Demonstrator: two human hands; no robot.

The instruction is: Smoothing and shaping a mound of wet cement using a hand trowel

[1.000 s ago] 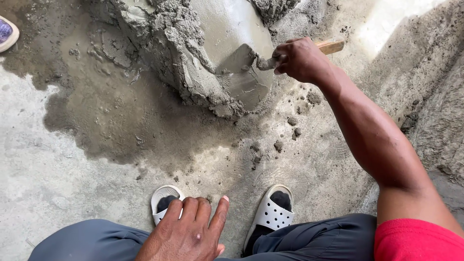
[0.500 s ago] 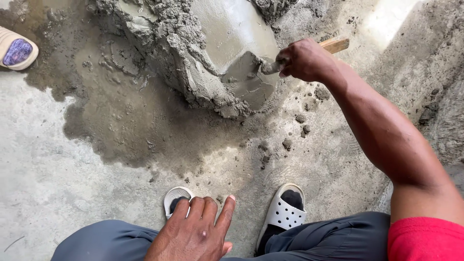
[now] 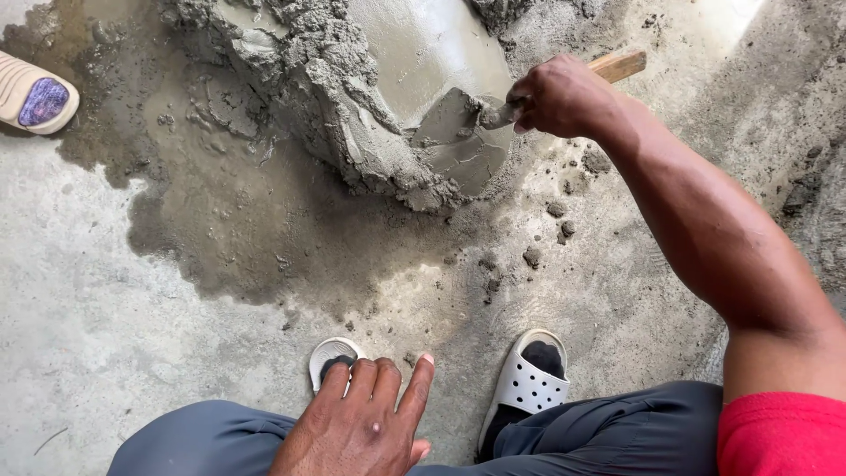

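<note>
My right hand grips the wooden handle of a trowel. Its grey blade is coated in wet mortar and rests against the right side of a mound of wet cement on the concrete floor. The mound has a smooth hollow at its top. My left hand lies flat on my left knee, fingers together, holding nothing. I am crouching in grey trousers and white perforated slippers.
A dark wet stain spreads over the floor to the left of and below the mound. Small cement lumps lie scattered near my right foot. Another person's sandalled foot is at the upper left edge.
The trowel blade has shifted slightly against the mound's side. The view has moved, so the other person's foot shows more fully at the left. My left hand stays on my knee.
</note>
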